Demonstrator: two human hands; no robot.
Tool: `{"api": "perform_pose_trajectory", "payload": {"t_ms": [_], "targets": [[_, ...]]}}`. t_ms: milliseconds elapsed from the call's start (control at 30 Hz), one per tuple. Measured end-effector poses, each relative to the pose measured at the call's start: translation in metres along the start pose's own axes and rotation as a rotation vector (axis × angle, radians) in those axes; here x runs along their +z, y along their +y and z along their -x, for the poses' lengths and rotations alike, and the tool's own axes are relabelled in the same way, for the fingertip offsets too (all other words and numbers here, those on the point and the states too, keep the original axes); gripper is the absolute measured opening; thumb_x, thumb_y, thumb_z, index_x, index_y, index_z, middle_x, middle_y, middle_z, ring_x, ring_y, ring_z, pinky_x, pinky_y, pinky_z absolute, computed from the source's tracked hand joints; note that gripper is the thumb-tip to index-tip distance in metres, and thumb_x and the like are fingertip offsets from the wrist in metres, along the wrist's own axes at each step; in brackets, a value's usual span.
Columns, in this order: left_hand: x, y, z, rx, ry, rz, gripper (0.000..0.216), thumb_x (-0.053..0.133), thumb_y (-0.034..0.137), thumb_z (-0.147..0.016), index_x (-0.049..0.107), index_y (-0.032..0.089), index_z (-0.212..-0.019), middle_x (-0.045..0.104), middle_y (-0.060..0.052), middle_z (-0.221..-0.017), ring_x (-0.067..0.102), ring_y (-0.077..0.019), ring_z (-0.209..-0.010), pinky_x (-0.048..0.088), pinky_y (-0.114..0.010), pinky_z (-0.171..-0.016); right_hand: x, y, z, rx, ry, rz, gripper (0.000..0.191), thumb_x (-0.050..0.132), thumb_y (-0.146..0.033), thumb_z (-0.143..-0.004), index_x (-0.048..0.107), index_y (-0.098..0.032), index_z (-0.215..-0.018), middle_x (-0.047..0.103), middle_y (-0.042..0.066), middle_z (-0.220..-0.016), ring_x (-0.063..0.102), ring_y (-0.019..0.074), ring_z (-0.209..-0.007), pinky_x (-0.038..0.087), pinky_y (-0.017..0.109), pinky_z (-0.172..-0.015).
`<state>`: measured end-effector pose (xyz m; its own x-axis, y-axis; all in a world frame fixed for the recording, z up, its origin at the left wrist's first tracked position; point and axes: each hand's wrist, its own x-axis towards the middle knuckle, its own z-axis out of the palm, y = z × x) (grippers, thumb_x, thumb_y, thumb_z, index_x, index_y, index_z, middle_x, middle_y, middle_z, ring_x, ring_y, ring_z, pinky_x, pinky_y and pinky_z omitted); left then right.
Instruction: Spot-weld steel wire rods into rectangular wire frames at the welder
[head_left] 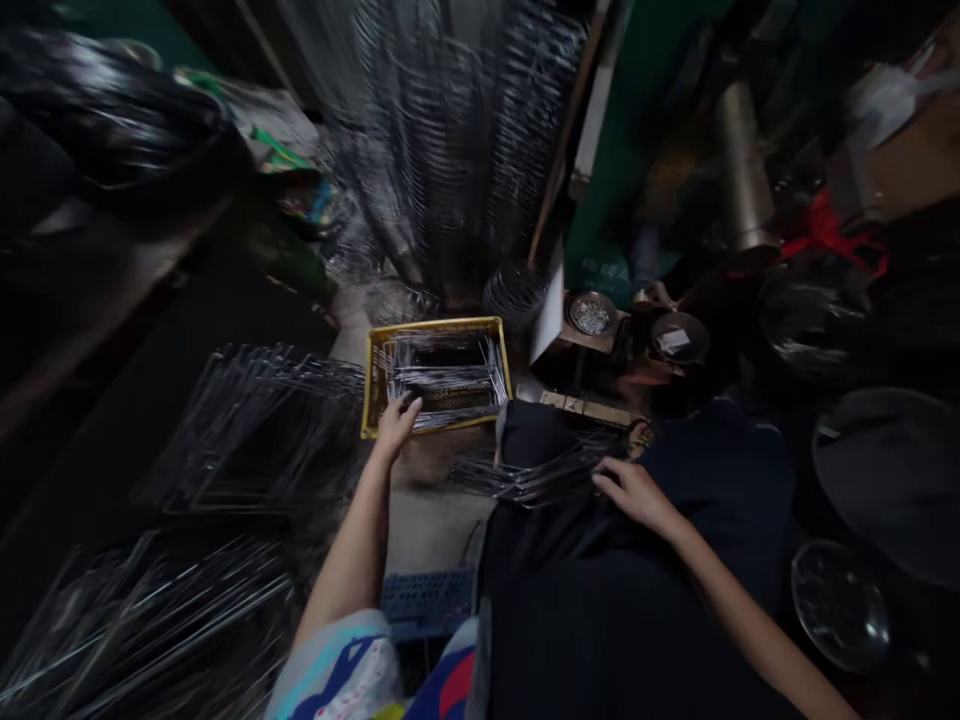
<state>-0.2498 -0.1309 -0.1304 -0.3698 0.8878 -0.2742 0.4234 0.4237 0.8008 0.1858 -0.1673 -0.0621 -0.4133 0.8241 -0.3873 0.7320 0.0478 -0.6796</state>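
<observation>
A yellow plastic crate point(506, 370) stands on the floor ahead, holding several thin bent-wire frames point(442, 378). My left hand point(397, 428) is at its near left corner, thumb apart from the fingers and nothing visible in it; whether it touches the rim is unclear. Across my dark-covered lap lies a loose bundle of wire frames point(525, 482). The fingers of my right hand point(636, 492) curl at the right end of this bundle and appear to hold it, though dim light and blur hide the fingertips.
Stacks of wire frames point(247, 430) lie at left, with more wire pieces point(150, 610) nearer. Behind the crate rise tall stacks of wire coils point(450, 150). A bowl of small parts point(592, 313) sits right of the crate. A blue crate point(427, 600) is below, a round basin point(892, 480) far right.
</observation>
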Motion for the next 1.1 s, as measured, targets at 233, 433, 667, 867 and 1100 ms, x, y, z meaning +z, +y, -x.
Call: {"api": "perform_pose_trajectory", "payload": {"t_ms": [233, 433, 667, 867, 1100], "targets": [[0.05, 0.076, 0.111, 0.493, -0.618, -0.039, 0.027, 0.055, 0.041, -0.089, 0.065, 0.017, -0.086, 0.064, -0.005, -0.085, 0.059, -0.0173, -0.08, 0.046, -0.027, -0.077, -0.019, 0.011, 0.012, -0.03, 0.045, 0.104, 0.018, 0.051, -0.029, -0.092, 0.066, -0.021, -0.095, 0.07, 0.006, -0.094, 0.064, 0.0194, -0.086, 0.043, 0.027, -0.076], [0.064, 0.095, 0.132, 0.565, -0.523, -0.17, 0.028, 0.045, 0.036, -0.094, 0.057, 0.018, -0.076, 0.055, -0.002, -0.075, 0.052, -0.0151, -0.07, 0.041, -0.026, -0.068, -0.048, 0.036, 0.039, -0.032, 0.207, 0.108, 0.019, 0.05, -0.029, -0.092, 0.066, -0.02, -0.1, 0.07, 0.007, -0.098, 0.063, 0.021, -0.091, 0.044, 0.03, -0.082], [0.069, 0.111, 0.148, 0.595, -0.365, -0.228, 0.028, 0.046, 0.032, -0.093, 0.044, 0.019, -0.068, 0.042, 0.002, -0.067, 0.041, -0.0127, -0.064, 0.035, -0.024, -0.061, -0.054, 0.046, 0.051, -0.048, 0.234, 0.11, 0.017, 0.05, -0.029, -0.094, 0.065, -0.021, -0.096, 0.068, 0.006, -0.095, 0.062, 0.0206, -0.089, 0.044, 0.029, -0.079], [0.058, 0.108, 0.151, 0.477, -0.385, -0.199, 0.029, 0.051, 0.039, -0.091, 0.053, 0.018, -0.071, 0.048, 0.0, -0.069, 0.046, -0.0136, -0.067, 0.04, -0.025, -0.065, -0.016, 0.011, -0.007, -0.271, 0.125, 0.146, 0.023, 0.051, -0.027, -0.094, 0.059, -0.021, -0.116, 0.059, 0.009, -0.115, 0.055, 0.0205, -0.106, 0.042, 0.031, -0.09], [0.055, 0.1, 0.16, 0.387, -0.524, -0.247, 0.035, 0.056, 0.046, -0.087, 0.062, 0.016, -0.102, 0.067, -0.008, -0.096, 0.061, -0.0212, -0.09, 0.046, -0.031, -0.081, 0.016, -0.001, -0.041, -0.35, 0.015, 0.252, 0.025, 0.058, -0.031, -0.091, 0.055, -0.019, -0.112, 0.056, 0.009, -0.109, 0.053, 0.0207, -0.1, 0.041, 0.031, -0.085]]}}
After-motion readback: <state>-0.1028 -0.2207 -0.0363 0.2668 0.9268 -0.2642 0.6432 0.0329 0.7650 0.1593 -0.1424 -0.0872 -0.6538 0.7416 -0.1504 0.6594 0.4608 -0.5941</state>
